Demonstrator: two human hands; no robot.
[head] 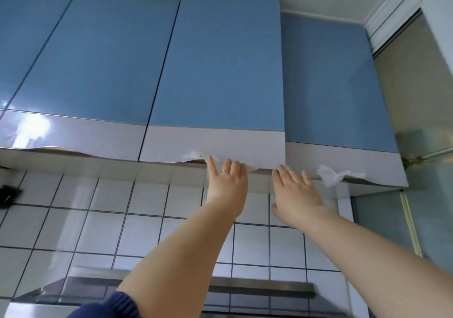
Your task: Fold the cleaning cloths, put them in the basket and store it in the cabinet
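The cabinet hangs high on the wall. Its doors are blue, with a pale grey band along the bottom. The middle door stands a little ajar, its bottom edge out in front of the neighbour doors. White paper scraps stick at its bottom edge, and another scrap on the right door.
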